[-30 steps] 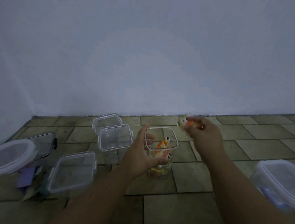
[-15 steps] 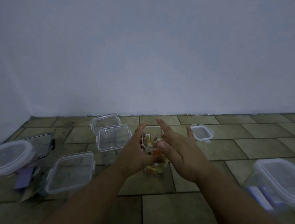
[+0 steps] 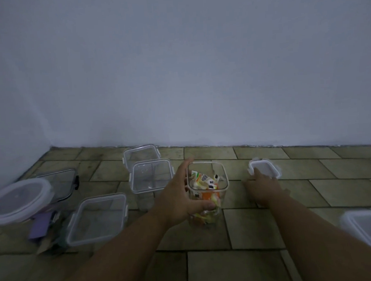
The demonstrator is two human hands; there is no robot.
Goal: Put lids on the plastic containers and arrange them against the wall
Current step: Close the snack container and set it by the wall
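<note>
View: head camera, looking down at the floor in front of the wall.
Left hand: gripped the open tub from its left side, thumb across the near face low down, fingers round the far side.
Open tub: stood upright on the floor between the two hands, without a lid; it held coloured packets.
Right hand: reached forward, palm down, with a fingertip on the near edge of the lid. The blur did not show whether the fingers pinched the lid or only touched it.
Lid: small, square, with clips; it lay on the floor just beyond the right hand, to the right of the open tub and apart from it.
Square tub: just left of the left hand, lid on.
Rear tub: beyond the square tub, nearest the wall.
Flat tub: left of the left forearm, lid on.
Dark tub: well left of the left hand, with dark clips.
Round tub: furthest left, lid on, in front of the dark tub.
Purple piece: between the round tub and the flat tub; its kind could not be read.
Right tub: right of the right forearm, at the frame edge, lid on.
</note>
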